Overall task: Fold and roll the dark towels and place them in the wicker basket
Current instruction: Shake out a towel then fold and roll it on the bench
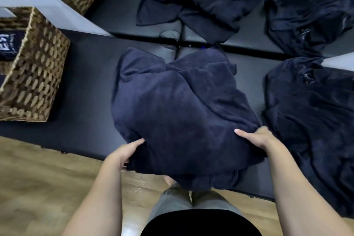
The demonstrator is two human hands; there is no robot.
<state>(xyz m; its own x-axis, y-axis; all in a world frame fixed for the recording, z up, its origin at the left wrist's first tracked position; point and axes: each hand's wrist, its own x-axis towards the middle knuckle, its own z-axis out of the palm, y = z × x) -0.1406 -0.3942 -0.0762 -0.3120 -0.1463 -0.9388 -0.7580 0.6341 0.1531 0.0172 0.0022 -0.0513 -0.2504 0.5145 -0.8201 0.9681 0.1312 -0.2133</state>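
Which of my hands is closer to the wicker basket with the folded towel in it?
Left. The left hand grips the towel's near-left edge, on the wicker basket's side; the right hand holds the far-right edge.

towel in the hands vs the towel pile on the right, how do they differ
The towel in the hands is gripped at its near edge by the left hand and right hand; the pile on the right lies untouched. The held towel sits in the middle of the dark mat, its near part hanging over the edge; the pile sits at the mat's right end. The held towel looks lighter, the pile darker. Both are dark blue, crumpled and unfolded.
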